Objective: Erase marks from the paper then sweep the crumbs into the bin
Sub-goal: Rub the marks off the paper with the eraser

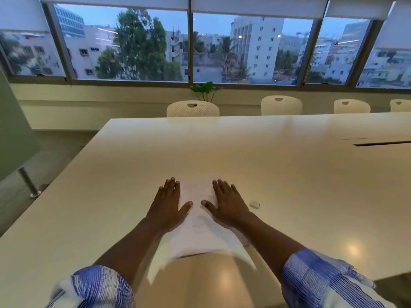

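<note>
Head view, frame centre: we press left hand [167, 206] and right hand [225, 204], fingers spread, on the paper [196, 232], probably steadying it; eraser [254, 204] lies just right.

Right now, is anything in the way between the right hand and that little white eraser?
Nothing visible is. The eraser lies on the table just right of the right hand, which rests flat on the paper; only bare table shows between them. The left hand rests flat on the paper too.
</note>
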{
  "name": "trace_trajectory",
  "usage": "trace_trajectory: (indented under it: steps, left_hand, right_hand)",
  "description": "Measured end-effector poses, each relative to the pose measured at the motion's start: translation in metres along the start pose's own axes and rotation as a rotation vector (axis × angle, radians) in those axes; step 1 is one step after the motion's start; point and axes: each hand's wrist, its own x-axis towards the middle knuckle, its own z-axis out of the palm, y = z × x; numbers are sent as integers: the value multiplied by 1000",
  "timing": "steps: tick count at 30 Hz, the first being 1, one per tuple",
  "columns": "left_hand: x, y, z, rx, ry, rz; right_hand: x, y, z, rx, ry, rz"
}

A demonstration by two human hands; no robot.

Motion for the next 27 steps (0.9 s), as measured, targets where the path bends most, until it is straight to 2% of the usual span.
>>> trace_trajectory:
  steps: [4, 11, 16, 20, 27]
  left_hand:
    - [-7, -2, 8, -2, -91, -16]
    - [-13, -1, 15, 15, -127, 8]
    - [-11, -3, 18, 30, -135, 15]
    - [-13, -2, 19, 5, -118, 8]
    - [-17, -4, 23, -23, -69, 14]
  right_hand:
    - [-9, 3, 19, -5, -80, 4]
    - [-10, 5, 23, 41, -60, 14]
    - [-21, 27, 6, 22, 194, 239]
    - [-45, 65, -1, -75, 254, 352]
    - [-54, 92, -5, 64, 309, 292]
